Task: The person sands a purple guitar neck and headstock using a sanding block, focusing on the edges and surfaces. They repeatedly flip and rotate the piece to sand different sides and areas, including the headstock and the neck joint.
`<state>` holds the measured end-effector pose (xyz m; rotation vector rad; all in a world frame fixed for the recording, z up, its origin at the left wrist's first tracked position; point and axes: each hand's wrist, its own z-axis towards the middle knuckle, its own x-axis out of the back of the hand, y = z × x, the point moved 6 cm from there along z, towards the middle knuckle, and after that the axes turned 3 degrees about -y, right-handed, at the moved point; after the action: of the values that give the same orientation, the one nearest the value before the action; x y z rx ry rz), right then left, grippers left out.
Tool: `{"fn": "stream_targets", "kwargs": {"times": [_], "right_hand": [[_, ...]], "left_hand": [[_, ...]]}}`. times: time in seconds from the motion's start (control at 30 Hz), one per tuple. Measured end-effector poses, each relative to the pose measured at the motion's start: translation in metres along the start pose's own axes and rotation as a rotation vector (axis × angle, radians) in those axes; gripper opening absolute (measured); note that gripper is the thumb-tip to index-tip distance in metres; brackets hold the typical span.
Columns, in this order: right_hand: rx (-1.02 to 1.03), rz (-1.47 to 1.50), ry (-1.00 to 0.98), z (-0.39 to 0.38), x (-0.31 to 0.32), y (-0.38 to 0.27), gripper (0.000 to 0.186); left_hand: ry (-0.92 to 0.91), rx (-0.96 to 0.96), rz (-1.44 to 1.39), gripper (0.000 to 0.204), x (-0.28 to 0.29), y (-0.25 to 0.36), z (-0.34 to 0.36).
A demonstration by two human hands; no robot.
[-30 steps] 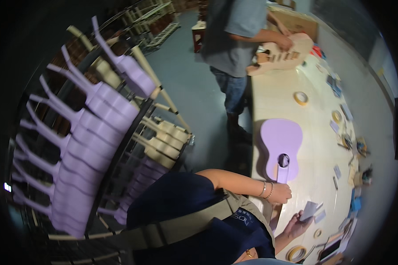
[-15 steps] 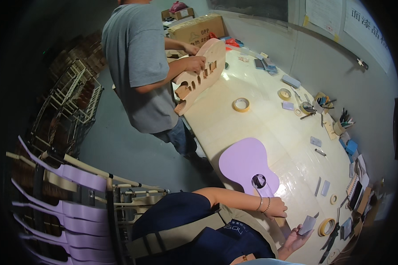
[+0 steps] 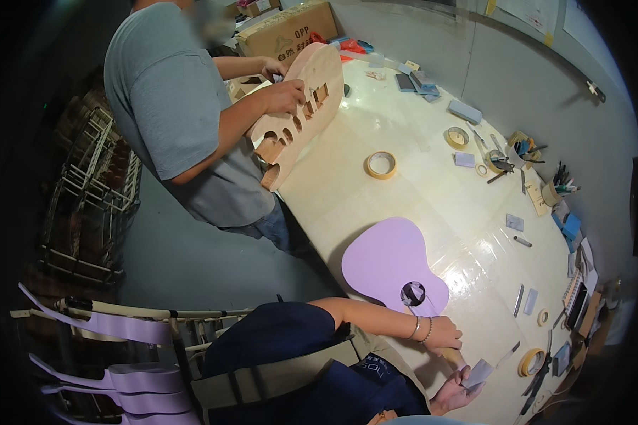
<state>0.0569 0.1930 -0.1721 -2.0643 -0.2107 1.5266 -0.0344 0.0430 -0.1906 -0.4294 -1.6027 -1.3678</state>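
Note:
A lilac acoustic guitar body point(image 3: 384, 258) lies face up on the table near me, its sound hole toward my side. My left hand point(image 3: 443, 333) is closed around the guitar's neck point(image 3: 450, 356), just below the body. My right hand point(image 3: 455, 393) pinches a small grey-lilac sanding pad point(image 3: 478, 373) beside the neck's lower end. That end of the neck is partly hidden by my hands. A thin blade-like tool point(image 3: 507, 353) lies on the table just past the pad.
At the far left a co-worker point(image 3: 184, 113) holds a bare wooden guitar body point(image 3: 301, 113) on edge. Tape rolls point(image 3: 381, 165), sanding pads point(image 3: 465, 111) and a pen cup point(image 3: 551, 193) line the table point(image 3: 347, 191). Lilac guitars hang on a rack point(image 3: 138, 382) behind my left.
My right hand with the sanding pad has come left, closer to the neck. My left hand keeps its grip. The view has shifted slightly, and the co-worker leans nearer the bare body.

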Motion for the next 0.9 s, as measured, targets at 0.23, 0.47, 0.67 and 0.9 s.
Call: {"fn": "stream_targets", "kwargs": {"times": [0.23, 0.47, 0.67, 0.9], "right_hand": [[-0.064, -0.003, 0.031, -0.011, -0.021, 0.021, 0.047], [0.044, 0.007, 0.031, -0.030, 0.021, 0.020, 0.047], [0.152, -0.076, 0.160, -0.063, 0.030, 0.018, 0.050], [0.467, -1.368, 0.677, -0.116, 0.039, -0.034, 0.033]], "left_hand": [[-0.218, 0.170, 0.007, 0.066, -0.004, 0.002, -0.003], [-0.637, 0.166, 0.006, 0.062, -0.017, 0.007, 0.048], [-0.697, 0.136, -0.001, 0.055, -0.008, 0.010, 0.104], [-0.985, 0.108, -0.392, 0.048, -0.041, 0.021, 0.121]]}}
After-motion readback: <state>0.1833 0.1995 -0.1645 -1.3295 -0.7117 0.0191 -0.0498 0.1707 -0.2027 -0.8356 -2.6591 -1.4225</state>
